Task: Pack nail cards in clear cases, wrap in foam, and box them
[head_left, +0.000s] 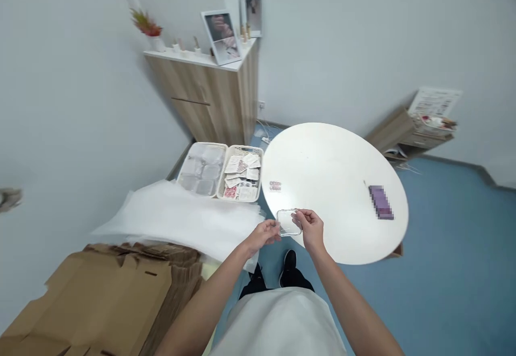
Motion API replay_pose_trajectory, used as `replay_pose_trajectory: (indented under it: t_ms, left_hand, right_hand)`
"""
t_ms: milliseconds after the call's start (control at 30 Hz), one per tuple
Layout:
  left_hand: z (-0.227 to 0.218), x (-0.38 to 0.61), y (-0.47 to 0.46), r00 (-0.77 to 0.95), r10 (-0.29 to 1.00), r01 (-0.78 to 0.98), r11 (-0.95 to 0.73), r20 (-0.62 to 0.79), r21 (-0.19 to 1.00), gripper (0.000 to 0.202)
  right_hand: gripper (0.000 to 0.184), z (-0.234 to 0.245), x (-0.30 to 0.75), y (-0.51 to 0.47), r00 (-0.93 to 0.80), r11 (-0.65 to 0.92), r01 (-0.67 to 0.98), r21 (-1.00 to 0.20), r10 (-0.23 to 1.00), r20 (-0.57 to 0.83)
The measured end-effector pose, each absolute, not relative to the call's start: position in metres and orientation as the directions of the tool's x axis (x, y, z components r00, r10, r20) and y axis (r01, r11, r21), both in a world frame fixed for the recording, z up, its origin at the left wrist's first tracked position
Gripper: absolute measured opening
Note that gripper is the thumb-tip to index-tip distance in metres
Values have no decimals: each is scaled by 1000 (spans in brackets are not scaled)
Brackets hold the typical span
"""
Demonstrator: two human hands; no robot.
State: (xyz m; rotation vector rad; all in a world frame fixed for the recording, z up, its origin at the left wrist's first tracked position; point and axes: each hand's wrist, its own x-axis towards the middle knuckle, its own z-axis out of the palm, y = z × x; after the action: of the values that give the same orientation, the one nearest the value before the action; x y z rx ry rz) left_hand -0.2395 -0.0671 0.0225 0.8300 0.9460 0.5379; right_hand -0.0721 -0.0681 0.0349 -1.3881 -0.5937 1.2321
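Between my two hands is a clear plastic box (289, 223), held over the near left edge of the round white table (334, 162). My left hand (264, 235) grips the box's left side, its fingers partly hidden behind the wall. At the opposite side, my right hand (311, 227) pinches the upper right corner. Through the clear plastic nothing can be made out inside. A small card of pink press-on nails (275, 186) lies flat on the table, just beyond the box.
Left of the table stand a white bin of clear boxes (203, 169) and a bin of packets (242, 173). White foam sheets (181, 211) and stacked flat cardboard boxes (97, 297) lie nearer. A blurred purple item (381, 203) is on the table. Behind stands a wooden cabinet (201, 92).
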Motion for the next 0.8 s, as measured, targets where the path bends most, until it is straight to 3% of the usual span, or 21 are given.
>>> replay_pose_trajectory:
  t_ms: [267, 500, 800]
  left_hand:
    - [22, -131, -69, 580, 697, -53, 548, -421, 835, 43]
    - [25, -48, -68, 508, 748, -72, 531, -427, 844, 50]
    - [28, -6, -63, 386, 858, 92, 329, -338, 940, 64]
  right_hand:
    - [27, 33, 25, -102, 461, -149, -270, -951, 847, -264]
    - [50, 29, 121, -111, 210, -341, -251, -906, 894, -395]
    - [34, 21, 174, -93, 21, -441, -238, -865, 888, -459]
